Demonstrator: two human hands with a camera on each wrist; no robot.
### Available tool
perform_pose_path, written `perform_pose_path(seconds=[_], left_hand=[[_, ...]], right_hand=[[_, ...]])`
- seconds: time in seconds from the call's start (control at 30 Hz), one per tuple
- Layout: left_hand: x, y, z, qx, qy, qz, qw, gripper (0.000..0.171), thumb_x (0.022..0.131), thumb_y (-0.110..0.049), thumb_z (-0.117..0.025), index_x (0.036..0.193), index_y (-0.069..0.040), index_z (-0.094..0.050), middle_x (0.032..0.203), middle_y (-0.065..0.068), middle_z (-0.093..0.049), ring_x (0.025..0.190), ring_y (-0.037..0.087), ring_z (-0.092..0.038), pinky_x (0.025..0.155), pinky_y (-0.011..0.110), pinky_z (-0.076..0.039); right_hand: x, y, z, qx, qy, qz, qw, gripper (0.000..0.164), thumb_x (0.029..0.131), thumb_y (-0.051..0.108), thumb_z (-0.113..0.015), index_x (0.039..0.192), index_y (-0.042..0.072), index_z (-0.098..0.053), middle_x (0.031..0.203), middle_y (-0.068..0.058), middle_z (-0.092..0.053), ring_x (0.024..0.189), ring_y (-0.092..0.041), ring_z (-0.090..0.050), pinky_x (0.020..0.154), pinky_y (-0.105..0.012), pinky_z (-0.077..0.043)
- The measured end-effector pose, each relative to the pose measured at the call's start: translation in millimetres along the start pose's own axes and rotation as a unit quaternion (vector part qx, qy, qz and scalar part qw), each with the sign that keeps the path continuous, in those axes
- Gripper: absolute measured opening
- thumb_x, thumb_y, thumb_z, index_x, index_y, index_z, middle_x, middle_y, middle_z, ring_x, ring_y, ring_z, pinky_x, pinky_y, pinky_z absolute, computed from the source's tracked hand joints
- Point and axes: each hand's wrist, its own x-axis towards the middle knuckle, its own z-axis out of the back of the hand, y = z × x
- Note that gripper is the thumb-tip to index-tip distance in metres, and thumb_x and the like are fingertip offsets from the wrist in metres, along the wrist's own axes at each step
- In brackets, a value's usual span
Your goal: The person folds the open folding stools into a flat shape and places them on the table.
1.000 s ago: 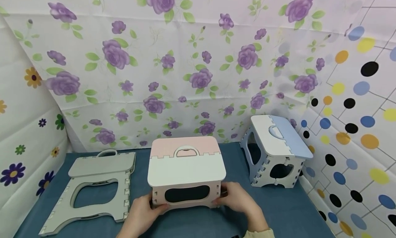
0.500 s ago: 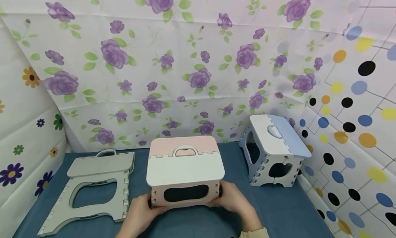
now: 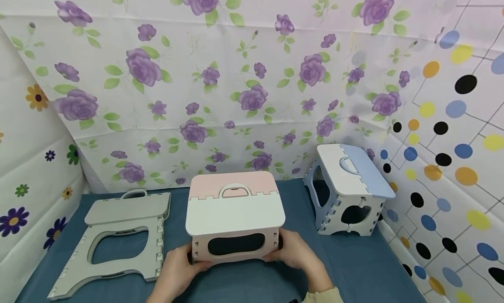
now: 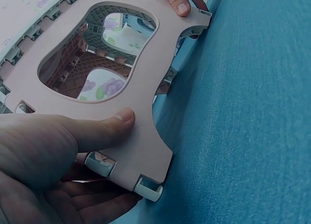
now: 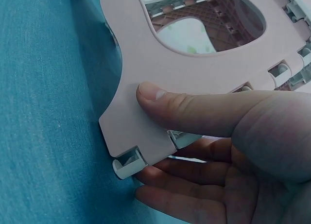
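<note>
A pink and white folding step stool (image 3: 236,213) stands unfolded and upright at the middle of the table in the head view. My left hand (image 3: 176,270) grips its lower left front corner, thumb (image 4: 109,129) on the pink leg panel and fingers round the side edge. At the lower right front corner my right hand (image 3: 297,252) holds the stool the same way, its thumb (image 5: 170,107) pressed flat on the panel. In both wrist views the hinge tabs along the edge show between thumb and fingers. The stool's feet are close to the blue cloth.
A grey-green folding stool (image 3: 151,261) lies folded flat on the left, its handle toward the back. At the back right stands an unfolded blue and white stool (image 3: 330,171). Blue cloth (image 3: 252,285) covers the table; a flowered curtain (image 3: 220,97) hangs behind.
The right hand has shifted slightly left, with its thumb further onto the front panel. Both hands keep hold of the pink and white stool, which stands much as before; the view has drifted slightly.
</note>
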Motion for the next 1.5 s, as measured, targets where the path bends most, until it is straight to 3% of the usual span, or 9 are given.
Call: perform_pose_path(seconds=[0.4,1.07,1.5], left_hand=[[2.3,-0.7,-0.7,-0.006,0.003,-0.005,1.0,0.043,0.077,-0.024,-0.098,0.109,-0.005,-0.077,0.092,0.002,-0.077,0.075,0.012,-0.069,0.065,0.035,-0.057],[0.6,3.8,-1.6,-0.018,0.028,0.007,0.9994,0.039,0.081,-0.027,-0.096,0.11,-0.007,-0.077,0.095,0.001,-0.077,0.078,0.013,-0.069,0.069,0.035,-0.058],[2.3,5.9,-2.6,-0.019,0.028,0.007,0.9994,0.038,0.082,-0.027,-0.095,0.109,-0.007,-0.077,0.093,0.001,-0.076,0.076,0.012,-0.068,0.067,0.035,-0.056]], right_hand=[[-0.4,0.0,2.3,0.013,0.002,0.006,1.0,0.058,0.079,0.022,-0.099,0.128,0.01,-0.069,0.106,0.002,-0.073,0.09,-0.018,-0.065,0.078,-0.042,-0.055],[-2.0,-4.0,0.9,0.031,0.008,-0.002,0.999,0.054,0.079,0.022,-0.099,0.124,0.01,-0.071,0.1,0.003,-0.072,0.086,-0.018,-0.065,0.073,-0.04,-0.054],[-1.5,-3.4,1.1,0.017,0.004,0.014,1.0,0.051,0.081,0.021,-0.098,0.124,0.011,-0.071,0.1,0.003,-0.073,0.085,-0.017,-0.066,0.073,-0.038,-0.054]])
